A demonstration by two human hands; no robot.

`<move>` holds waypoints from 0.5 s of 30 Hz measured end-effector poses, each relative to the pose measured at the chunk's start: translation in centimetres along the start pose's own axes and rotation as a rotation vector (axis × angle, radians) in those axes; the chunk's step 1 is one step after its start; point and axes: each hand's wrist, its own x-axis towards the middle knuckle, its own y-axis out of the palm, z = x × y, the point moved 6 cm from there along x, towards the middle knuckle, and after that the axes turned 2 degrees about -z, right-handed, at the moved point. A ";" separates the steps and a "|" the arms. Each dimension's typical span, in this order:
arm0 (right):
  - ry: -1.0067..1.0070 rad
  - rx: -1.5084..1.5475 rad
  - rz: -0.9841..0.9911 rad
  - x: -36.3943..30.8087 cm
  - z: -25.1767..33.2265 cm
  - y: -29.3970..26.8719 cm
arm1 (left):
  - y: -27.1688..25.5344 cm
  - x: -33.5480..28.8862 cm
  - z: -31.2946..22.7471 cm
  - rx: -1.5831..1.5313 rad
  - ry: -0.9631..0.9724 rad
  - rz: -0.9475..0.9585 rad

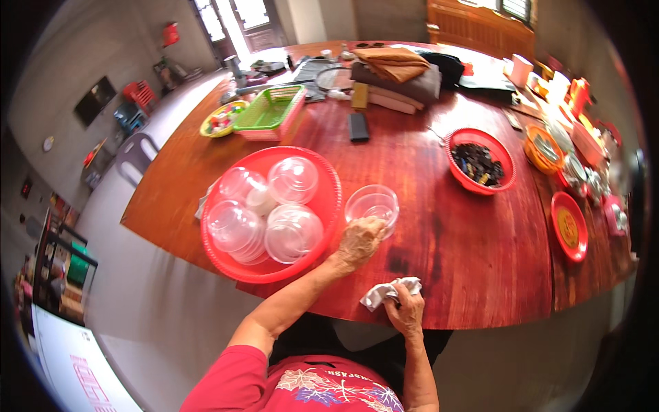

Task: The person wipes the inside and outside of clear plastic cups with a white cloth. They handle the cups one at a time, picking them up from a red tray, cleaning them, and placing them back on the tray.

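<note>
My left hand (362,242) grips the near rim of a clear plastic bowl (371,203), just right of a big red basin. Bunched in my right hand (406,307) is a white cloth (379,294) at the table's front edge; its fingers are closed on it. The red basin (334,180) bears several stacks of clear plastic bowls (294,230), turned bottom up. My left forearm passes in front of the basin's near right side.
Beyond the basin stand a green and pink basket (299,110) and a yellow bowl (204,128). A dark box (358,128) lies mid-table near folded cloths (391,65). To the right are a red bowl of dark items (504,182) and a red plate (582,237).
</note>
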 end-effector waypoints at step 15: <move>0.418 0.720 -0.191 -1.0 -3.4 -1.2 | -6.8 -2.2 -7.2 -0.351 -0.080 -0.168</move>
